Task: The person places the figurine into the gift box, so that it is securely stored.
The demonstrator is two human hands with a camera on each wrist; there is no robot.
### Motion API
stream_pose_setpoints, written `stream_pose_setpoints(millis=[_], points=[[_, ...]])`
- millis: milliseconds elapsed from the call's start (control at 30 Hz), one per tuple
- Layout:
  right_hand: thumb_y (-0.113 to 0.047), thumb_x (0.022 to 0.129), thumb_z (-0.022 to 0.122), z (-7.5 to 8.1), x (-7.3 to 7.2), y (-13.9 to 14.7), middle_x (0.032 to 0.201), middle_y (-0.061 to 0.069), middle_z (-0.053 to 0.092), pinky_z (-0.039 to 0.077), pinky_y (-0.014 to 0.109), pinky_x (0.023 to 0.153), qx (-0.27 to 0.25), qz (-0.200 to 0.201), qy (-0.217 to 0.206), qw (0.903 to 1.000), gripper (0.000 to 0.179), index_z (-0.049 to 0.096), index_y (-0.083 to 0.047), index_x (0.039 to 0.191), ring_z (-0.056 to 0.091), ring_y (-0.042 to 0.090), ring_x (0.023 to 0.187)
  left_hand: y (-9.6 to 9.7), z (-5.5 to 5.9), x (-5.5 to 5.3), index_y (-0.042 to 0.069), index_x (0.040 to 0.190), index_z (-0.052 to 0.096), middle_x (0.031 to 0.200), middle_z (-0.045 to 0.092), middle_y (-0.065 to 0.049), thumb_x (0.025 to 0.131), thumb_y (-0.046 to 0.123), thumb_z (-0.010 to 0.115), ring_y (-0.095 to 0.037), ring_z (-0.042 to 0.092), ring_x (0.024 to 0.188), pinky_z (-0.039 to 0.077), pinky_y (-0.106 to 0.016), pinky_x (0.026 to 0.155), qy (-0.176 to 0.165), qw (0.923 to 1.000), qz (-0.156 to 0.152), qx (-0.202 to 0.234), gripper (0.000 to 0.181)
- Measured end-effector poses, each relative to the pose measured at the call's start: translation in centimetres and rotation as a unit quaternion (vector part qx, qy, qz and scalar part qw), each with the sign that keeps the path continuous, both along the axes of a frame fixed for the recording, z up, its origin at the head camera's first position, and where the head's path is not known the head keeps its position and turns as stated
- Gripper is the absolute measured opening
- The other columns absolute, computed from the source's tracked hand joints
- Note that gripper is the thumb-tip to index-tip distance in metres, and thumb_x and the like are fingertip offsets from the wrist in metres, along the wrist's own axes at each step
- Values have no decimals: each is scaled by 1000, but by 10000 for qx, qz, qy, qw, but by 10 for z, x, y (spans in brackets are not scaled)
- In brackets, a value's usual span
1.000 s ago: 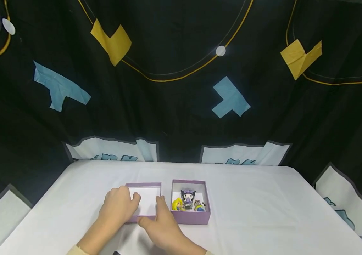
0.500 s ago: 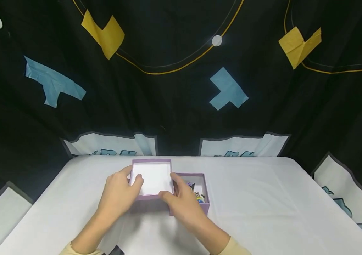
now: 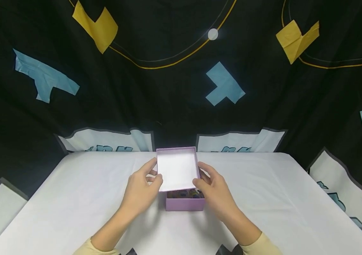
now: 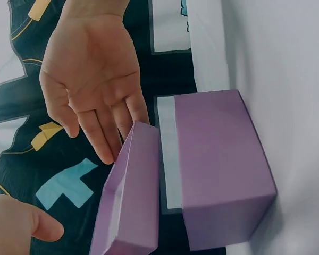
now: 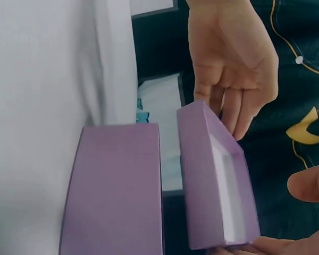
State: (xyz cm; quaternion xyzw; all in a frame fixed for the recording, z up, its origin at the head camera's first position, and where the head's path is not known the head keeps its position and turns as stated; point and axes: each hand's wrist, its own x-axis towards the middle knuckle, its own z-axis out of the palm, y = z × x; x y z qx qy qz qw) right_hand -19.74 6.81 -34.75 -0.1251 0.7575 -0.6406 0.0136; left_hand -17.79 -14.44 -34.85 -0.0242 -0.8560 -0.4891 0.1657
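A shallow purple box lid with a white inside is held up and tilted, its hollow side facing me. My left hand grips its left side and my right hand its right side. Below stands the deeper purple box, mostly covered by the lid in the head view. Parts of small toy figures show inside it. Both wrist views show the lid apart from the box, with a gap between them.
A white cloth covers the table. Behind it hangs a black curtain with yellow and blue patches.
Both hands have lifted the lid off the table on the left and carried it rightward, over the box. The figures, plainly visible earlier, are now mostly hidden. The head view has shifted slightly.
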Motion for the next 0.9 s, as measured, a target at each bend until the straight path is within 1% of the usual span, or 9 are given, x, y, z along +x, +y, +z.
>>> stream_pose_setpoints(millis=[133, 233, 300, 367, 500, 667, 733, 800, 900], points=[[-6, 94, 57, 1, -4, 8, 150, 10, 38, 39, 37, 107, -29, -238, 142, 9996, 54, 41, -8, 146, 41, 26, 136, 9, 2, -4, 9, 146, 44, 134, 58, -9, 91, 11, 59, -22, 67, 96, 60, -36, 76, 318, 9990, -151, 260, 57], [-4, 94, 57, 2, -8, 13, 143, 9, 42, 42, 36, 106, -157, -399, 277, 9987, 53, 43, -10, 145, 42, 25, 135, 14, 3, -7, 7, 149, 38, 146, 47, -7, 92, 7, 57, -25, 63, 110, 58, -39, 89, 497, 9968, -392, 490, 59], [-3, 94, 57, 3, -11, 15, 140, 8, 45, 43, 35, 106, -290, -452, 378, 9978, 52, 45, -11, 144, 43, 24, 134, 17, 3, -8, 6, 150, 35, 148, 44, -7, 92, 4, 55, -27, 58, 118, 54, -40, 95, 578, 9948, -515, 662, 61], [-2, 94, 57, 3, -12, 17, 138, 8, 47, 44, 36, 106, -484, -435, 477, 9967, 48, 48, -10, 141, 45, 24, 133, 19, 3, -9, 6, 151, 32, 146, 43, -7, 93, 3, 54, -27, 54, 122, 51, -38, 98, 640, 9927, -608, 826, 62], [-4, 97, 56, 3, -12, 20, 135, 9, 52, 42, 38, 108, -773, -330, 690, 9941, 36, 54, -6, 133, 48, 25, 129, 21, 1, -9, 10, 151, 33, 135, 43, -5, 95, 5, 56, -24, 51, 122, 52, -32, 96, 726, 9895, -645, 1074, 61], [-12, 98, 57, 2, -10, 23, 125, 14, 55, 45, 32, 105, -1067, -201, 751, 9912, 25, 55, 2, 119, 56, 27, 120, 20, -2, -8, 9, 134, 50, 121, 44, -6, 97, 15, 61, -19, 47, 118, 52, -27, 96, 964, 9833, -676, 1387, 39], [-14, 97, 61, 0, -10, 25, 123, 15, 54, 47, 30, 103, -1147, -163, 714, 9907, 27, 54, 2, 118, 57, 26, 119, 20, -5, -8, 8, 124, 56, 118, 45, -5, 96, 20, 64, -17, 46, 117, 51, -26, 98, 1062, 9808, -736, 1459, 32], [-14, 95, 65, -3, -10, 28, 124, 13, 52, 48, 29, 101, -1140, -134, 704, 9909, 32, 54, -1, 122, 57, 23, 120, 19, -8, -8, 7, 118, 59, 117, 47, -3, 94, 22, 67, -16, 47, 117, 49, -26, 99, 1169, 9791, -817, 1449, 29], [-14, 91, 70, -9, -9, 34, 130, 9, 51, 49, 28, 100, -1027, -103, 688, 9923, 40, 55, -6, 128, 53, 19, 126, 18, -12, -9, 7, 112, 64, 117, 50, -3, 90, 16, 73, -16, 49, 118, 48, -28, 101, 1341, 9745, -1010, 1487, 26]])
